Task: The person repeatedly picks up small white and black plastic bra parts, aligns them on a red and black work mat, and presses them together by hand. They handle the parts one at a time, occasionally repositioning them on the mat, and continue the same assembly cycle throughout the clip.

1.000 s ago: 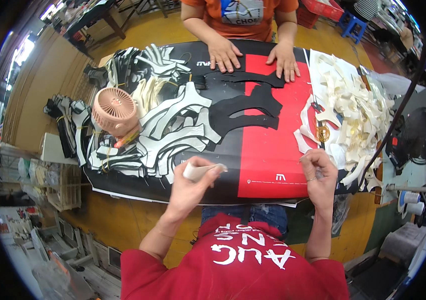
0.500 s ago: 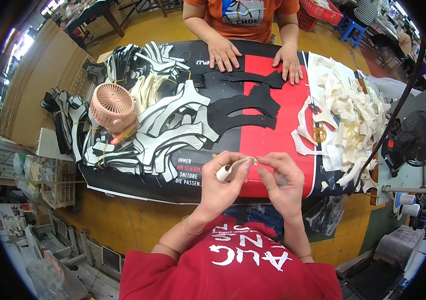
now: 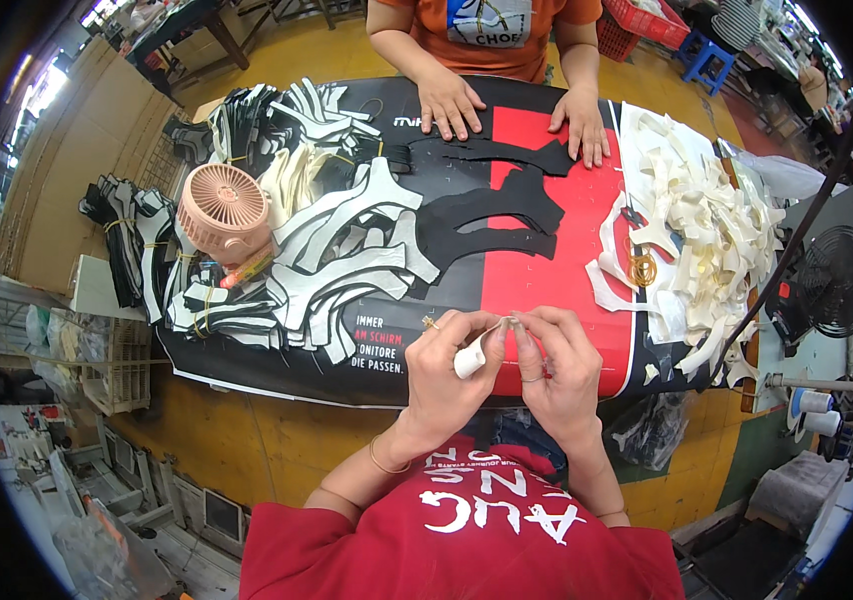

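My left hand (image 3: 447,375) is closed on a curled white fabric piece (image 3: 469,360), whose rolled end shows below the fingers. Against it, thumb and forefinger pinched, my right hand (image 3: 562,375) grips the piece's far edge, though the fingers hide most of that spot. Both hands are raised over the near edge of the table, fingertips almost meeting. Beyond them several black cut pieces (image 3: 502,205) lie spread on the table's black and red cover (image 3: 512,290). White-faced pieces with dark edges (image 3: 347,265) are stacked to their left.
A pink fan (image 3: 225,212) stands among tied bundles at the left. White scraps (image 3: 712,235) are heaped at the right, with yellow rubber bands (image 3: 643,268) beside them. Across the table, a person in orange rests both hands (image 3: 452,105) on it. A dark fan (image 3: 837,280) stands far right.
My two hands have drawn slightly closer together, and the rolled end of the white piece has shifted right and tilted downward. The person opposite keeps both hands in place.
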`<state>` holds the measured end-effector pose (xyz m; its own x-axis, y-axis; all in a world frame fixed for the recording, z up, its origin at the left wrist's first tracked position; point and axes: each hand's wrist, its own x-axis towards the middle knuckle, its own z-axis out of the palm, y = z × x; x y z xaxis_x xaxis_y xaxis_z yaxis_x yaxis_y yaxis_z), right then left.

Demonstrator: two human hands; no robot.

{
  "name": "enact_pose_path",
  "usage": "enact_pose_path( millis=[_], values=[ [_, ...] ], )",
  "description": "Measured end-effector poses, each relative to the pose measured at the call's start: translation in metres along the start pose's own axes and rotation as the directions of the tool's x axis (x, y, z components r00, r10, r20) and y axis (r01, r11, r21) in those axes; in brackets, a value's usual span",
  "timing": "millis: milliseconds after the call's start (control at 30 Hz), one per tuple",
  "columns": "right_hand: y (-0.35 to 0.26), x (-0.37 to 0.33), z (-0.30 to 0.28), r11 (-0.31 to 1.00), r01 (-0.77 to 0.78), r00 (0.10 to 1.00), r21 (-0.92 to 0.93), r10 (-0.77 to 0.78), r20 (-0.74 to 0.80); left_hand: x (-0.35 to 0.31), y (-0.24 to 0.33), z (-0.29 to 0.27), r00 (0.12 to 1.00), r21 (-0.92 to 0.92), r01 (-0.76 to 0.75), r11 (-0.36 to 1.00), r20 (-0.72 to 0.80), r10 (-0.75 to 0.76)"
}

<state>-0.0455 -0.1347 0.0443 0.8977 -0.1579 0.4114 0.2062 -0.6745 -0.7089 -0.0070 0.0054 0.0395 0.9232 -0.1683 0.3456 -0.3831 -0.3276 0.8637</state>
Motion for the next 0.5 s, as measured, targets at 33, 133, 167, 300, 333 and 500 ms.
enact_pose_path(
  millis=[33, 133, 167, 300, 333, 500],
  values=[
    [0.001, 0.0, 0.0, 0.999, 0.031, 0.999, -0.044, -0.032, -0.013, -0.001, 0.0, 0.001, 1.0, 0.015, -0.021, 1.0, -0.007, 0.021],
    [0.004, 0.002, 0.001, 0.989, 0.086, 0.996, -0.117, -0.09, -0.029, -0.002, 0.0, 0.002, 0.999, 0.043, -0.049, 0.998, -0.019, 0.049],
    [0.005, 0.002, 0.002, 0.987, 0.099, 0.994, -0.13, -0.104, -0.032, -0.002, 0.0, 0.003, 0.999, 0.044, -0.045, 0.998, -0.023, 0.046],
    [0.009, 0.0, 0.008, 0.937, 0.163, 0.982, -0.309, -0.183, -0.037, 0.0, 0.001, 0.005, 0.999, -0.002, -0.028, 1.0, 0.016, 0.028],
    [0.011, -0.001, 0.01, 0.922, 0.167, 0.981, -0.35, -0.19, -0.031, 0.0, 0.001, 0.004, 0.999, -0.014, -0.009, 1.0, 0.031, 0.009],
    [0.032, 0.009, 0.022, 0.829, 0.142, 0.985, -0.542, -0.175, -0.01, -0.006, 0.006, -0.001, 0.912, -0.199, 0.393, 0.898, 0.21, -0.353]
  ],
)
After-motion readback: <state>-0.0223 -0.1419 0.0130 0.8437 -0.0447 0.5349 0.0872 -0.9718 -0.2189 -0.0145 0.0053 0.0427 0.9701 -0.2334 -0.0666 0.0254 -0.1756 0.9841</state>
